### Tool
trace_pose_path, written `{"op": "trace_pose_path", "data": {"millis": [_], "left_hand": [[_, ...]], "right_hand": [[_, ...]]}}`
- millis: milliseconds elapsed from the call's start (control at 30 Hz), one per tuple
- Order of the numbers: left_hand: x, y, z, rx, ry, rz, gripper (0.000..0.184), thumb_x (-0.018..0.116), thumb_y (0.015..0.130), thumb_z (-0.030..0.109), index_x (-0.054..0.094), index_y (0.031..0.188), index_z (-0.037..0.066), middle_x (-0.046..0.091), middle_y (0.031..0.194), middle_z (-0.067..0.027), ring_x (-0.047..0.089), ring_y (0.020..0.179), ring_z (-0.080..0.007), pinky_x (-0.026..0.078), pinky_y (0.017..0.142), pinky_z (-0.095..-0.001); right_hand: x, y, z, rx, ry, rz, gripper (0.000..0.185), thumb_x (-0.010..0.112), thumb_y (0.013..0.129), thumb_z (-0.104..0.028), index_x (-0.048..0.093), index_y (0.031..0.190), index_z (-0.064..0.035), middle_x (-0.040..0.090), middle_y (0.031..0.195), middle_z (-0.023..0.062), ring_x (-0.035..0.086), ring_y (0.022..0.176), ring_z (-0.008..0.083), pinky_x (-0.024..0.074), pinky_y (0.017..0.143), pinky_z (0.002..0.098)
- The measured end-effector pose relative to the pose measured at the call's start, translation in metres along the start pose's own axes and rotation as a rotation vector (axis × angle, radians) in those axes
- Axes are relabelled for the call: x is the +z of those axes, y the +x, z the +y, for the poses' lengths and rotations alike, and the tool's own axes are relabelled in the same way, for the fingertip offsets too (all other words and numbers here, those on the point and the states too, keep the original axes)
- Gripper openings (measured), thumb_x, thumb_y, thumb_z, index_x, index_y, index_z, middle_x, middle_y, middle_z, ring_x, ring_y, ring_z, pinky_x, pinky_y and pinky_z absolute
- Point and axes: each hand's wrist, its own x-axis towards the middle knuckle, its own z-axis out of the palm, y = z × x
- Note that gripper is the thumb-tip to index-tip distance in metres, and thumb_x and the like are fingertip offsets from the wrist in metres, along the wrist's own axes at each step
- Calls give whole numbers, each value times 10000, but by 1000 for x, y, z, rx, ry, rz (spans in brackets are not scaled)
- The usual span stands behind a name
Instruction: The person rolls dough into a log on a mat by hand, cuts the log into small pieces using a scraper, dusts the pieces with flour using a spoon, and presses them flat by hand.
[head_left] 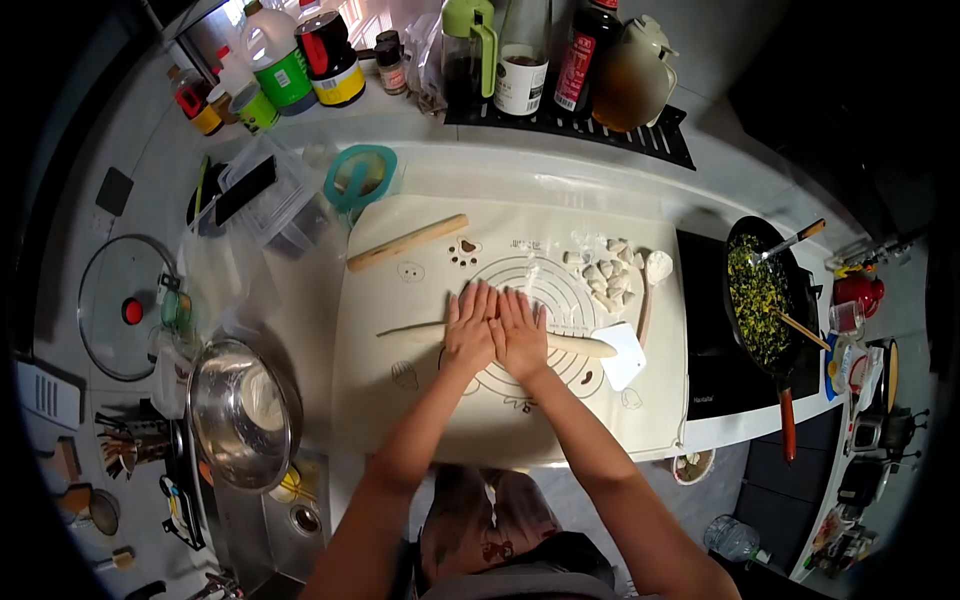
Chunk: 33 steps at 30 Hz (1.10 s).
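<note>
Dough rope (580,346) lies crosswise on the printed mat (400,425), its middle hidden beneath both palms. The left hand (470,328) and right hand (521,335) rest flat over it, side by side and touching at the thumbs, fingers straight and slightly spread. At the rope's right end sits a white scraper (626,362); small dough pieces (606,277) lie beyond, and a rolling pin (408,243) rests far left.

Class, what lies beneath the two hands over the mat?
A long roll of dough lies beneath the left hand and right hand, on the printed mat, its ends showing either side. Its middle is covered and cannot be seen.
</note>
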Motion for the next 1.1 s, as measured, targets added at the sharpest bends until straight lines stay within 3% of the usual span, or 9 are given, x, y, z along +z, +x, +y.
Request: {"op": "trace_pose_path", "data": {"millis": [167,267,367,533,600,833,967,1067,1100], "left_hand": [[-10,60,-10,-85,-51,105,603,289,953,308,233,1476,14,189,1559,-125,117,1452,-261,53,1167,-474],[1,60,-15,-36,-94,157,589,300,956,311,260,1470,28,202,1557,-113,129,1447,-269,50,1164,-490],[-3,34,-11,-11,-10,69,580,324,961,350,298,1465,63,215,1556,-78,142,1444,-268,43,1158,-516],[-4,-27,0,19,-12,161,590,473,917,398,373,1443,149,304,1514,-61,148,1405,-437,107,1098,-638],[1,-62,3,43,-70,182,587,504,902,387,399,1427,146,310,1513,-57,163,1399,-442,119,1093,-639],[7,-144,19,39,-83,220,608,582,849,429,475,1373,141,350,1494,-32,254,1367,-437,218,1061,-635],[-15,-112,15,-27,-42,164,654,566,859,451,414,1416,144,329,1508,-33,222,1388,-414,183,1094,-600],[2,-33,-7,-119,-22,231,667,518,890,461,379,1428,93,314,1513,-68,207,1400,-388,137,1116,-578],[3,1,-20,-158,-23,261,670,494,903,460,370,1427,60,309,1513,-91,209,1403,-375,125,1121,-570]], "right_hand": [[-4,65,15,143,-204,29,642,202,986,-453,191,1500,-68,163,1571,93,133,1450,253,37,1154,516],[-3,63,17,42,-163,77,627,209,984,-454,204,1503,-103,171,1573,56,131,1450,256,35,1153,520],[0,41,18,-61,-195,71,591,246,981,-441,287,1481,-129,215,1559,68,182,1433,301,85,1138,548],[3,-18,12,-174,-170,126,628,377,939,-501,377,1438,-119,297,1521,74,257,1381,376,143,1109,584],[7,-49,7,-224,-141,171,696,482,893,-526,351,1449,-127,305,1513,77,289,1342,422,201,1079,600],[27,-142,0,-238,-123,95,780,516,856,-576,352,1445,-92,297,1513,82,285,1349,415,233,1065,609],[17,-107,-2,-152,-126,124,755,411,913,-570,291,1466,-71,233,1548,79,226,1388,405,159,1094,612],[-12,-42,-6,78,-86,-57,764,249,950,-593,215,1488,-52,162,1570,91,138,1439,333,70,1119,603],[-5,-3,6,163,-133,19,756,203,956,-587,190,1498,-60,145,1574,98,115,1446,320,53,1127,588]]}}
